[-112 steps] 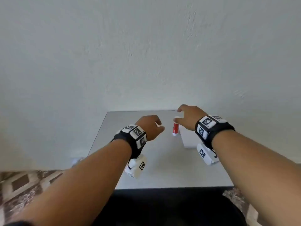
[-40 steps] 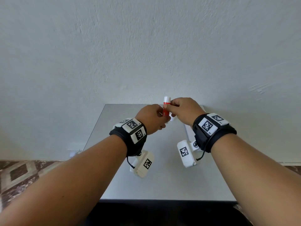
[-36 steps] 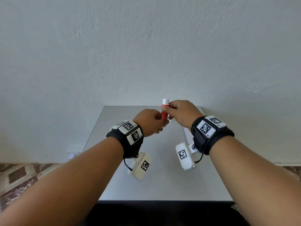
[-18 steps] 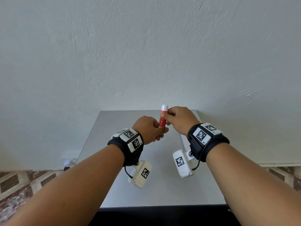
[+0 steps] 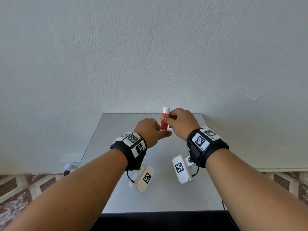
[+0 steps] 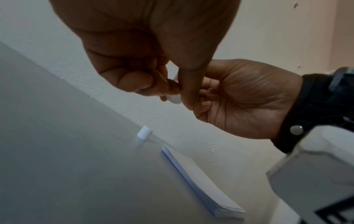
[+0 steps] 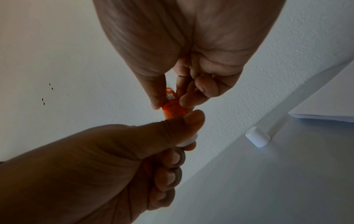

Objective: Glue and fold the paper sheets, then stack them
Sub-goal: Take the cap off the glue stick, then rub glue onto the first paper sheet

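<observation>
A red glue stick (image 5: 164, 125) with a white tip stands upright in the air above the grey table (image 5: 115, 130). My right hand (image 5: 166, 117) pinches its upper red body (image 7: 173, 106) between thumb and fingers. My left hand (image 5: 164, 132) grips the white bottom end (image 6: 174, 99) from below, thumb against it. A small white cap (image 6: 144, 133) lies on the table near the back edge, also in the right wrist view (image 7: 257, 138). A stack of white paper sheets (image 6: 203, 181) lies flat on the table's right side, mostly hidden behind my right wrist in the head view.
A white wall (image 5: 150, 55) rises directly behind the table's back edge. The table's front edge (image 5: 158, 212) is close to my body. Patterned floor (image 5: 25, 185) shows on both sides. Bare grey tabletop lies under my forearms.
Since three seconds ago my right hand lifted the glue stick off the table and my left hand took its lower end. Over the last second both hands barely moved.
</observation>
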